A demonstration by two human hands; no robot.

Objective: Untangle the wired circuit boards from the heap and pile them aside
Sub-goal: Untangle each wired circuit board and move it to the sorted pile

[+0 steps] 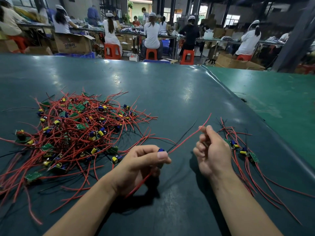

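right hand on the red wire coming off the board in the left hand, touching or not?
Touching. The head view shows the right hand pinching the red wire near its far end; the wire runs back to the board gripped by the left hand.

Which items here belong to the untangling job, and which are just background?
Job: heap of wired boards; sorted pile; board gripped in left hand; its red wire pinched by right hand.
Background: cardboard box; orange stools.
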